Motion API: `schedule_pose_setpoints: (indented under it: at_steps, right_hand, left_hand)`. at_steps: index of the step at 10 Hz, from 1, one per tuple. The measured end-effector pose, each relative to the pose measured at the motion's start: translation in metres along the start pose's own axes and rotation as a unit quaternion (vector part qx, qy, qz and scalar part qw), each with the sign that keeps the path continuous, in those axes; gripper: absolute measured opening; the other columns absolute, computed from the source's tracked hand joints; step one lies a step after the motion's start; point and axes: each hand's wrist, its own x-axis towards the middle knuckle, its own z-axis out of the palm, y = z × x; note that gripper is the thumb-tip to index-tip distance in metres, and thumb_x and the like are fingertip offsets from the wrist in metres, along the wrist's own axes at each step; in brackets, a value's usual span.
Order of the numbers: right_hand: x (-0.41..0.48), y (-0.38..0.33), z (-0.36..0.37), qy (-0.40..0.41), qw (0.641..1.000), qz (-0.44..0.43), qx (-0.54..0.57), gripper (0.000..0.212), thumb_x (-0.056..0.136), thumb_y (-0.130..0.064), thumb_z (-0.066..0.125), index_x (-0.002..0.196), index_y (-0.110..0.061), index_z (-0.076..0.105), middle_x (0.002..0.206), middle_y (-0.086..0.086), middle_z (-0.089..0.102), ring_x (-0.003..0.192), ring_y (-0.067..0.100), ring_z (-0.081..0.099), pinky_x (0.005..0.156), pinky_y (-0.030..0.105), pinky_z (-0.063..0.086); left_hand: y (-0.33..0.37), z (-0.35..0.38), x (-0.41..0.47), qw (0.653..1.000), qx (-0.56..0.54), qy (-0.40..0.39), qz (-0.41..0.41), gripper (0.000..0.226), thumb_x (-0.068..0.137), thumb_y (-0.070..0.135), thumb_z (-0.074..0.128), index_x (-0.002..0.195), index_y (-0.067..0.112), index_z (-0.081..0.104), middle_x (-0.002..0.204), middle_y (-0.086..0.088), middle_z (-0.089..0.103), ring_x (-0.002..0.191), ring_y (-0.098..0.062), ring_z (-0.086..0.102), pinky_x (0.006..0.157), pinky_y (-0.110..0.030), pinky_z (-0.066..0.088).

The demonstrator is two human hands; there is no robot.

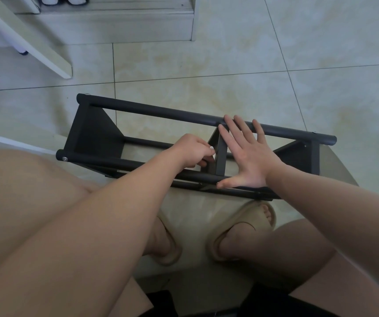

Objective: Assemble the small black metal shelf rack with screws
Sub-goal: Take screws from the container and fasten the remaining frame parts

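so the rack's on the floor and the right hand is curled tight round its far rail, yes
No: the head view shows the right hand open, straight fingers laid across the rack, reaching its far rail. The rack is on the floor.

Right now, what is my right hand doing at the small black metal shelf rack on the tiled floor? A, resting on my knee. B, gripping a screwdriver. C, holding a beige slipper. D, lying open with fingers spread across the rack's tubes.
D: the right hand lies open on the small black metal shelf rack, with fingertips on the far tube and the thumb at the near tube.
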Motion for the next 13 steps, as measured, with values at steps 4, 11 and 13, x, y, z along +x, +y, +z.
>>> schedule_pose_setpoints:
  at_steps: [4,11,13]
  right_hand:
    - [0.0,-0.0005,-0.001,-0.003,1.0,0.002,-0.003,0.139,0.059,-0.107,0.018,0.16,-0.017,-0.015,0.167,0.007,-0.025,0.153,0.028,-0.023,0.122,0.062,-0.006]
    - [0.0004,-0.0001,-0.0002,-0.004,1.0,0.003,-0.004,0.138,0.06,-0.107,0.02,0.16,-0.018,-0.016,0.167,0.006,-0.026,0.153,0.027,-0.025,0.122,0.062,-0.007]
    - [0.0003,-0.0005,-0.0007,-0.004,1.0,0.003,-0.003,0.139,0.059,-0.107,0.017,0.16,-0.017,-0.016,0.167,0.006,-0.025,0.153,0.027,-0.024,0.122,0.062,-0.007]
  left_hand:
    - [-0.0008,-0.0008,0.0,0.999,-0.022,0.019,0.02,0.011,0.096,0.016,0.062,0.105,0.014,0.07,0.086,-0.002,0.074,0.067,-0.004,0.064,0.042,-0.004,0.038]
    - [0.001,0.0022,-0.0033,1.0,0.013,0.016,0.017,0.006,0.094,0.014,0.063,0.095,0.017,0.069,0.089,-0.003,0.074,0.07,-0.009,0.064,0.044,-0.009,0.041]
    - [0.0039,0.0001,-0.0048,1.0,0.006,0.002,-0.003,0.009,0.097,0.017,0.059,0.1,0.018,0.068,0.088,0.001,0.074,0.077,-0.011,0.066,0.063,-0.026,0.042]
